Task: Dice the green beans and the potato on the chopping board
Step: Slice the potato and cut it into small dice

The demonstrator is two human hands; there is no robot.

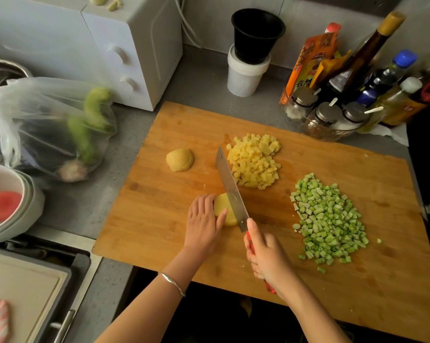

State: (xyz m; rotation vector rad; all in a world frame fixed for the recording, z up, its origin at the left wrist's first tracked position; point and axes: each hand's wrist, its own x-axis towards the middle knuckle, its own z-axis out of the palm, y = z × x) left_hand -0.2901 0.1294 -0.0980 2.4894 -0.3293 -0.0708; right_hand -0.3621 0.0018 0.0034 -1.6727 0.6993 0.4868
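Observation:
On the wooden chopping board (159, 231) lies a peeled potato piece (223, 209). My left hand (204, 221) presses on it from the left, thumb along its front. My right hand (265, 256) grips the red handle of a cleaver (230, 186), forefinger stretched along the blade's spine. The blade stands against the right side of that potato piece. A second potato piece (180, 159) sits apart at the board's left. A heap of diced potato (254, 160) lies beyond the blade. A pile of diced green beans (327, 219) covers the board's right part.
A plastic bag with green vegetables (60, 129) lies left of the board. A white microwave (124, 50) stands behind it. Bowls with a pink spoon (3, 206) sit at the left edge. Sauce bottles and spice jars (345, 95) crowd the back right, a black cup on a white tub (251, 53) behind.

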